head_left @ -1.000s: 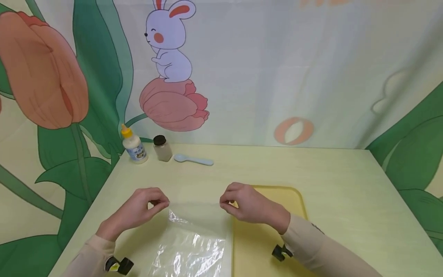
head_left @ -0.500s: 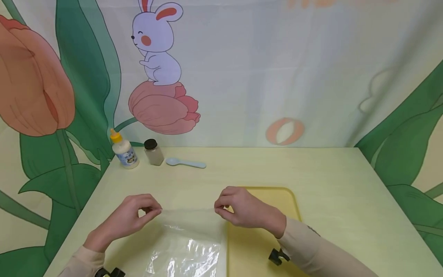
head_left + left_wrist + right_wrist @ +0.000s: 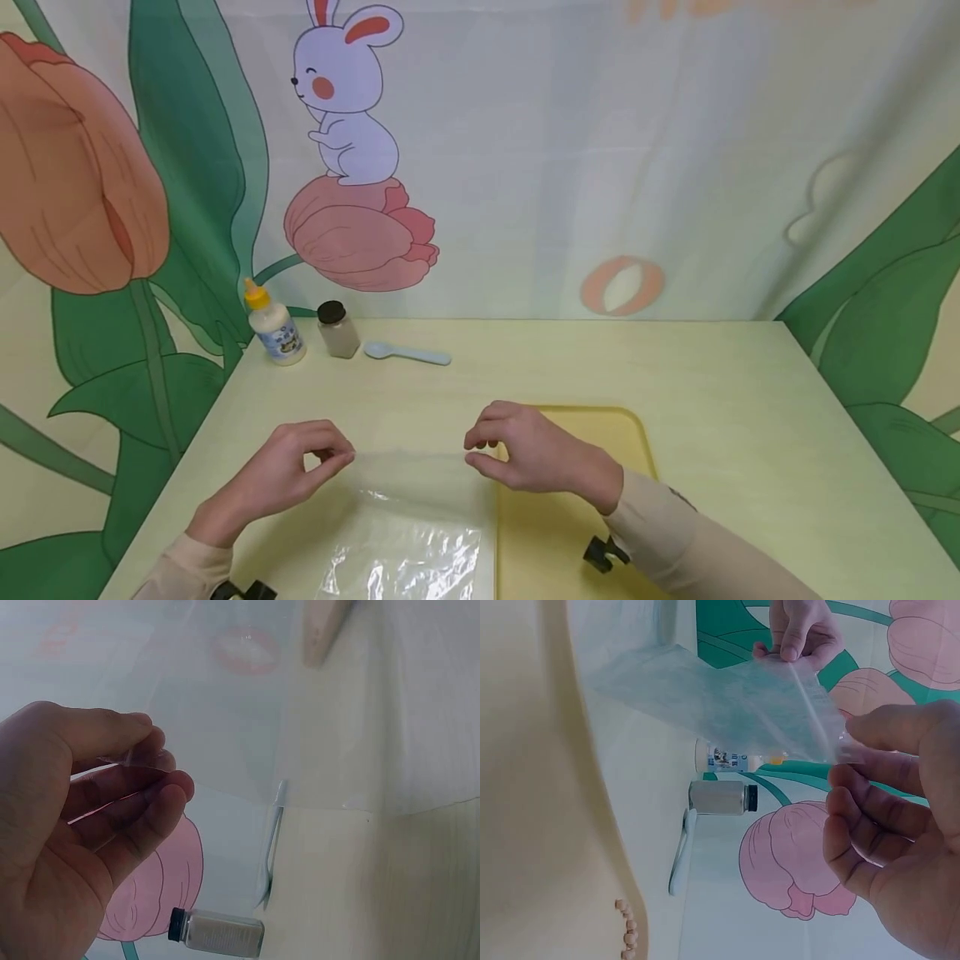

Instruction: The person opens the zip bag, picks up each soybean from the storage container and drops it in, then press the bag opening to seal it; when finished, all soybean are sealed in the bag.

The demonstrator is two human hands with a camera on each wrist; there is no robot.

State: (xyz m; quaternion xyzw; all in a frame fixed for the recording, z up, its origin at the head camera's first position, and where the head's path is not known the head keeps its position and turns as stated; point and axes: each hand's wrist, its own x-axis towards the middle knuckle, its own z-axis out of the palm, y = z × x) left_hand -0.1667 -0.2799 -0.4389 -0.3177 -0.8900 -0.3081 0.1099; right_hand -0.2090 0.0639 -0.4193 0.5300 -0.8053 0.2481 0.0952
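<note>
A clear plastic bag (image 3: pixel 405 542), shiny and creased, is stretched between both hands, its lower part near the table. My left hand (image 3: pixel 273 471) pinches its upper left corner between thumb and fingers. At the upper right corner is my right hand (image 3: pixel 536 450), with a small gap showing between thumb and fingertips in the head view. The right wrist view shows the bag's corner (image 3: pixel 832 746) between that thumb and the curled index finger. A strip runs across the bag near its upper edge. Its lower end falls outside the head view.
A yellow tray (image 3: pixel 630 425) lies under my right forearm; the right wrist view shows several wooden beads (image 3: pixel 628 934) on it. At the back left stand a glue bottle (image 3: pixel 277 333) with an orange cap, a black-lidded jar (image 3: pixel 339 333) and a pale blue spoon (image 3: pixel 408 353).
The head view has shifted slightly. My right thumb and fingertips have parted a little at the bag's corner. The left hand keeps its pinch, and the bag stays stretched between the hands.
</note>
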